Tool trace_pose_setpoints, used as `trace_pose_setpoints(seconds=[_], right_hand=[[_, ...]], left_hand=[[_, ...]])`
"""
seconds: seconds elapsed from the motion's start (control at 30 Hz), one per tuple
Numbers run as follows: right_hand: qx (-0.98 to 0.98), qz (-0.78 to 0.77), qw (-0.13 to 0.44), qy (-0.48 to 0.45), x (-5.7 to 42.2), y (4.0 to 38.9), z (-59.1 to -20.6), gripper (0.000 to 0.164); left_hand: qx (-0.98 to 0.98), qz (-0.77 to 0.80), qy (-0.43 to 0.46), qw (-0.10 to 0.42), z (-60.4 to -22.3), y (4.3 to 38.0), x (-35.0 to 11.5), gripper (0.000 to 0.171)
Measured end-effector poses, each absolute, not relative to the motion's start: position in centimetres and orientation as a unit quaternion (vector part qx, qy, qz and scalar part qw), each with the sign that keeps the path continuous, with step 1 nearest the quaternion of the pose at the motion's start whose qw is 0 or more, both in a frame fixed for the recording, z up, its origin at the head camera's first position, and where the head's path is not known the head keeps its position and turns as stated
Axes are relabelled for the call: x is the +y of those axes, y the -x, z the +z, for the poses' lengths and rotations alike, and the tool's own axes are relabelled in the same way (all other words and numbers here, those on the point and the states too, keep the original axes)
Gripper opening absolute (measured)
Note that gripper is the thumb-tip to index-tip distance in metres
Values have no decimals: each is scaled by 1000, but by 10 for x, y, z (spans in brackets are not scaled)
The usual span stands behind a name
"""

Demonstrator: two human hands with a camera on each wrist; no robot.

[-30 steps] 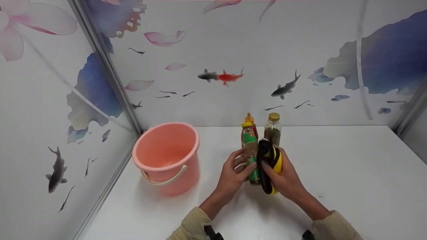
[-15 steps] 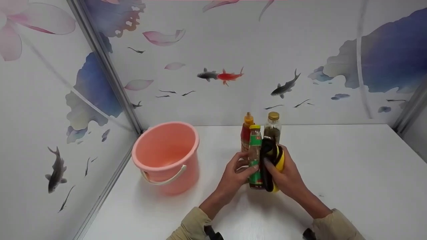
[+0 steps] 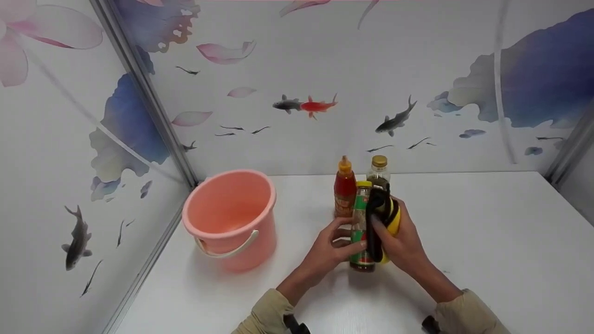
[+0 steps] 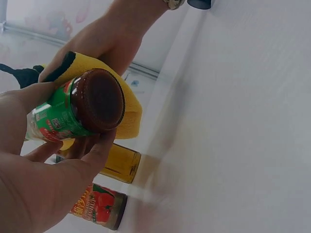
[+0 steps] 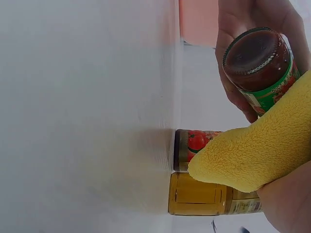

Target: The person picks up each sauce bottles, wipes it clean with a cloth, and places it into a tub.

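Note:
My left hand [image 3: 328, 249] grips a slim glass sauce bottle [image 3: 360, 220] with a yellow cap and green label, thumb in front and fingers behind. Its dark brown base [image 4: 99, 99] faces the camera in the left wrist view, raised off the table. In my right hand [image 3: 404, 241] is a folded yellow towel [image 5: 257, 145] with black trim, held against the bottle's right side. Behind them stand a red ketchup bottle [image 3: 344, 188] with an orange nozzle and a clear glass bottle [image 3: 379, 174] with a gold cap, its lower part hidden by the towel in the head view.
A pink bucket [image 3: 255, 248] with a white handle stands on the left of the white table [image 3: 487, 232]. Printed panels [image 3: 315, 144] with fish and petals close off the back and left sides.
The sauce bottle has moved right and closer to me, with both hands shifting slightly right. More of the ketchup bottle shows behind it. The towel stays against the sauce bottle.

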State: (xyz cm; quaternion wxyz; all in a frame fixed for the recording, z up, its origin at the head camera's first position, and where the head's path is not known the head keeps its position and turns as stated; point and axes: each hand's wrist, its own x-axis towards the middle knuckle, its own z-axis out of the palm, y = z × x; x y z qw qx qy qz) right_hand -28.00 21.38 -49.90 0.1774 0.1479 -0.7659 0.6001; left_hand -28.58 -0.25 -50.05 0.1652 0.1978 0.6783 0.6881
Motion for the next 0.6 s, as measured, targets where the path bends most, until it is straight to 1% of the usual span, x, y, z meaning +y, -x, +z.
trace_pose_setpoints(seconds=[0.23,0.6], right_hand=[[-758,608,176,-155,214,280,-499,54],[-758,610,170,-158,212,280,-500,51]], left_hand=[[682,687,-202,147,-502,285,-2,57],[697,679,-201,118,-502,286,-3,59]])
